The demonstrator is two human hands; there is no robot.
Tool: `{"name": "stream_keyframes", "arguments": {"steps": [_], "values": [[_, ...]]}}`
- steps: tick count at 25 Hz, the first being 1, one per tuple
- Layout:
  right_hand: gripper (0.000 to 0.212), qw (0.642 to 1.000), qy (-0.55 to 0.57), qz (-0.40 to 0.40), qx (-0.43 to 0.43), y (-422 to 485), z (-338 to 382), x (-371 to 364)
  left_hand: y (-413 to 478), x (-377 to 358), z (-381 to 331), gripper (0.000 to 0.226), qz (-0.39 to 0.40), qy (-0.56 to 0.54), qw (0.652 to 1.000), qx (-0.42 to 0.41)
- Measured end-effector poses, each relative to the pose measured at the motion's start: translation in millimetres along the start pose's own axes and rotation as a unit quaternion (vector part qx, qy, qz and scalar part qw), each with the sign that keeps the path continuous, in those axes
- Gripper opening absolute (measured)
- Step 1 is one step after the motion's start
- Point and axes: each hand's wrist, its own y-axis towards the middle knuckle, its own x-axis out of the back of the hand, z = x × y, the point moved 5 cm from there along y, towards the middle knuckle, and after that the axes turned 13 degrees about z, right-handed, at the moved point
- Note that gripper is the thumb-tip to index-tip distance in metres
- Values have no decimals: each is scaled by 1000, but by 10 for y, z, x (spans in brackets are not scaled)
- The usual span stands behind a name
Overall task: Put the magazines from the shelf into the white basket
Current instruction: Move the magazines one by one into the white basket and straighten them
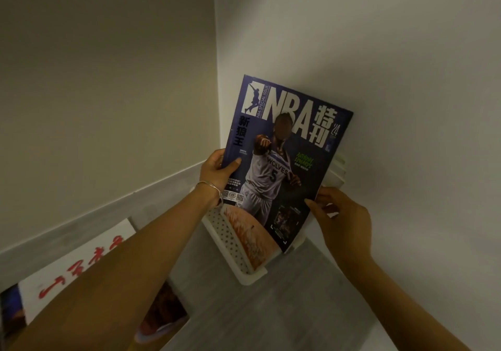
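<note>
Left hand (217, 171), right hand (341, 215): each grip pinched a magazine (284, 147) partly inside the white basket (233, 242); other magazines (76, 264) lay left of it

Left hand (217, 173) and right hand (344, 215) reach forward, both pinching.

I count two hands, the left hand (217, 171) and the right hand (344, 215), with one NBA magazine (287, 144) between them. There is one white basket (230, 239) with one orange-covered magazine (249, 231) in it. To the left lie one white magazine (81, 264) with red characters, one dark cover (162, 312) beneath it, and one blue corner (10, 307) that may be a third. So four magazines for certain, perhaps five. The pale edges (337, 173) behind the held one I cannot count.
</note>
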Motion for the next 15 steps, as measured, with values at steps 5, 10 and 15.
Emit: {"name": "stream_keyframes", "arguments": {"steps": [5,10,15], "values": [[19,999,-12,28,-39,69,-7,-198,126,115,-35,30,-16,27,999,-37],[19,994,-64,68,-56,-92,-122,-368,68,156,195,35,0,48,999,-12],[20,989,-66,109,-77,-147,-186,-473,-29,210,397,46,43,108,993,21]]}}
